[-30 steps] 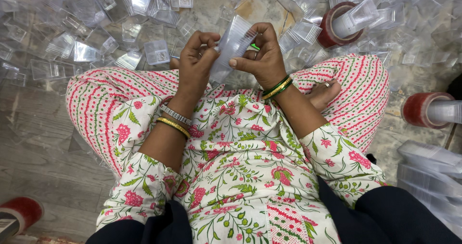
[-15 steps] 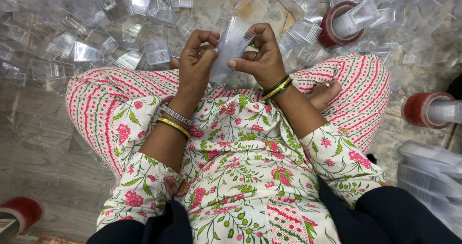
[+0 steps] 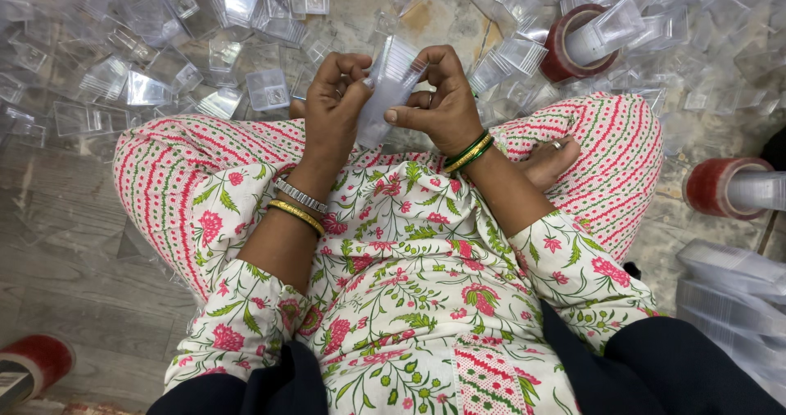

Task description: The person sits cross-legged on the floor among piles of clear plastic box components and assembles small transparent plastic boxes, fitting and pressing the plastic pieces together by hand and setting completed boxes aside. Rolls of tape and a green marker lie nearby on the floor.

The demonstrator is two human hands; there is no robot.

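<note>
While both sets of fingertips pinch it from either side, a small clear plastic box point(image 3: 391, 83) sits upright between the left hand point(image 3: 332, 108) and right hand point(image 3: 444, 104), above the lap of a person seated cross-legged. Beyond the knees, clear plastic boxes point(image 3: 205, 55) litter the grey stone floor point(image 3: 57, 243). Red tape rolls point(image 3: 573, 51) lie toward the floor's far and right edges.
</note>
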